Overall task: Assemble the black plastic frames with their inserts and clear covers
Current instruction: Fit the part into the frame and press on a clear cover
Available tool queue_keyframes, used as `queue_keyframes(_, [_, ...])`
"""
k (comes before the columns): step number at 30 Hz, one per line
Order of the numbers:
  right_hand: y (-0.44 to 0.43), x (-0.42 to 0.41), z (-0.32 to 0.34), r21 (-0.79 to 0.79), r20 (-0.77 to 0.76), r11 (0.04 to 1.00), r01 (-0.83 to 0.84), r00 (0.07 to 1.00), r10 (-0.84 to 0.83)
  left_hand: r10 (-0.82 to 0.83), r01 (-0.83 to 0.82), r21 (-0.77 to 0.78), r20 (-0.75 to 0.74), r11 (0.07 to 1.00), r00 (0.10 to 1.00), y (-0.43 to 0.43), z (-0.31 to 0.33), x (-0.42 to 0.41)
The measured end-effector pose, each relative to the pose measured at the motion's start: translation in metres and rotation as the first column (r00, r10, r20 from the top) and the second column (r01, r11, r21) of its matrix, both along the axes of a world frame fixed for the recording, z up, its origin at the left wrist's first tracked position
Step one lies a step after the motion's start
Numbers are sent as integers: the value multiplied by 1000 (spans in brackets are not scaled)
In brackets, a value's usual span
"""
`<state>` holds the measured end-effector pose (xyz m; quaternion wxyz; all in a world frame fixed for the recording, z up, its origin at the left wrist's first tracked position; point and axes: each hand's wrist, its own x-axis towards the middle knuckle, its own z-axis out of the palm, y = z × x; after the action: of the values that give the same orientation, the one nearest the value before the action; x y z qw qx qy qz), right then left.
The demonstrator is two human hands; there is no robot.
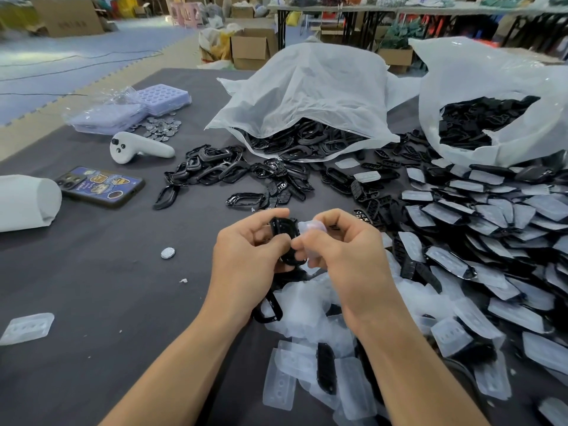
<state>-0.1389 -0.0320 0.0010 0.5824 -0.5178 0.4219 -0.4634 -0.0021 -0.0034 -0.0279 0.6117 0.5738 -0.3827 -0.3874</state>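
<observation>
left hand grips half-hidden frame, right hand pinches blurred cover.

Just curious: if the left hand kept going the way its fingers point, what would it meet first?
Probably the clear cover in the right hand, just past the black frame the left hand holds.

Two bare arms reach in from the lower edge and converge at mid-frame, the left forearm angled inward and the right forearm likewise. The left hand, back turned up, closes thumb and curled fingers on a black frame. The right hand meets it from the other side (knuckles up, fingers bent inward), pinching a clear cover at the frame's edge. The fingertips of both hands touch.
</observation>
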Motion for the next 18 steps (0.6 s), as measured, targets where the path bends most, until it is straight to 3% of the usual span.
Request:
queue_keyframes(8, [4,5,-8,-158,-245,987,39,966,-78,-50,50,5,3,999,999,3,0,-3])
queue_keyframes(13, [2,8,-10,-212,-347,961,175,906,-242,-101,106,22,-153,994,983,2,3,-6])
queue_keyframes(18, [0,6,-12,-224,-345,962,156,910,-228,-133,139,-1,-294,990,947,0,4,-5])
